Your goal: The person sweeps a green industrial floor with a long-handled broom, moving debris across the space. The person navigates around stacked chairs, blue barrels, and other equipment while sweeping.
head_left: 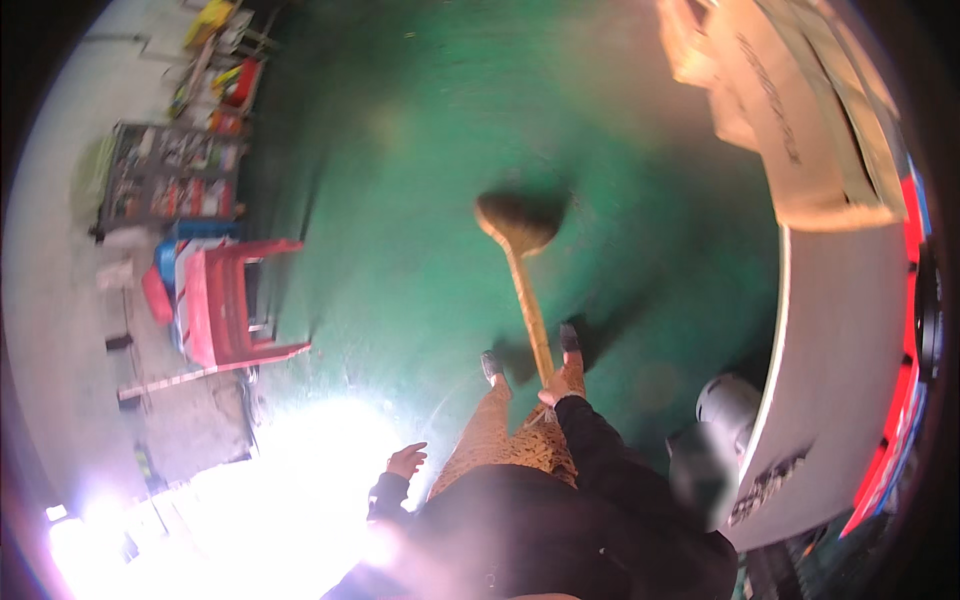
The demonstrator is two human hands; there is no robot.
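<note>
A broom point(526, 290) with a long yellowish handle reaches out ahead of me, its dark, fanned head down at the green floor point(400, 190). My right hand point(553, 391) is closed around the near end of the handle, in front of my right thigh. At my left side hangs my left hand point(407, 461), empty, with its fingers apart. It touches nothing.
On the right stands a long light table point(835, 330) with cardboard boxes point(790, 130) on it and a grey rounded object point(727, 402) beside its near part. A red plastic chair point(222, 305) and a filled rack point(170, 170) line the left wall. Bright glare covers the lower left.
</note>
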